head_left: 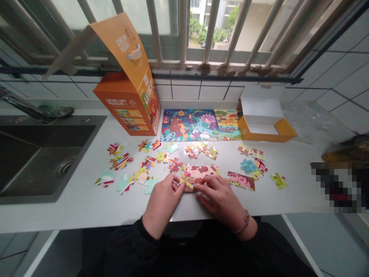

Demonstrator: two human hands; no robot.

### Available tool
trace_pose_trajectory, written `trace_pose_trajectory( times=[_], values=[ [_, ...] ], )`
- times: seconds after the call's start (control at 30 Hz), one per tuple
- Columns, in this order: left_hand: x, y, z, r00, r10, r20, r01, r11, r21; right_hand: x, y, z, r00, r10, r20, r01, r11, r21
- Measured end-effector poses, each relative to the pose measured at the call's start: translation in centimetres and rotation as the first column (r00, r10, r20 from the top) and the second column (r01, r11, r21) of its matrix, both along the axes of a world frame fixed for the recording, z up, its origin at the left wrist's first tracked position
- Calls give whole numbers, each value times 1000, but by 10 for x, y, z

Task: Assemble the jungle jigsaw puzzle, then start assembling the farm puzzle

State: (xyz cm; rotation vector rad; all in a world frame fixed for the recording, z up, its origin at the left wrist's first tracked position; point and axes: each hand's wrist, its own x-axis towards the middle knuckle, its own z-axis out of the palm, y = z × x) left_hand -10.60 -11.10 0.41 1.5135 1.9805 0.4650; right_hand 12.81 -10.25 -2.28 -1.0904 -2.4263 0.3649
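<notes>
A partly joined jigsaw section (201, 171) with pink and brown cow-like patches lies on the white counter in front of me. At its near left corner is a yellow-green and brown puzzle piece (188, 187). My left hand (165, 202) grips that piece's left side with thumb and curled fingers. From the right, my right hand (220, 197) closes its bent fingers on the piece's other side, hiding part of the joined section. Right of it lies a joined strip with pink pigs (241, 181). A pale green piece (151, 186) is beside my left hand.
Loose pieces (121, 161) spread left, more (249, 166) right. Behind lies an assembled animal puzzle (190, 125), between a tall orange puzzle box (129, 109) and an open yellow box (268, 132). A sink (54, 198) is at left, clear plastic (311, 121) at right.
</notes>
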Motion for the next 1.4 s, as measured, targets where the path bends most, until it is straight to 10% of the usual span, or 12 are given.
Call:
trace_pose_trajectory(
  times=[0.47, 0.8, 1.03, 1.4],
  values=[
    [-28, -3, -8, 833, -18, 552, 47, 998, -39, 2, 2, -1, 998, -20, -64, 16, 997, -72],
    [-44, 28, 8, 827, -533, 176, 507, 844, 174, 3, 2, -1, 996, -32, -84, 25, 997, -76],
    [-49, 27, 10, 805, -579, 130, 543, 807, 231, 1, 2, 2, 995, -42, -92, 33, 995, -89],
    [0, -44, -8, 920, -282, -274, 353, 898, 262, 1, 3, -1, 993, -46, -109, 36, 995, -93]
  ],
)
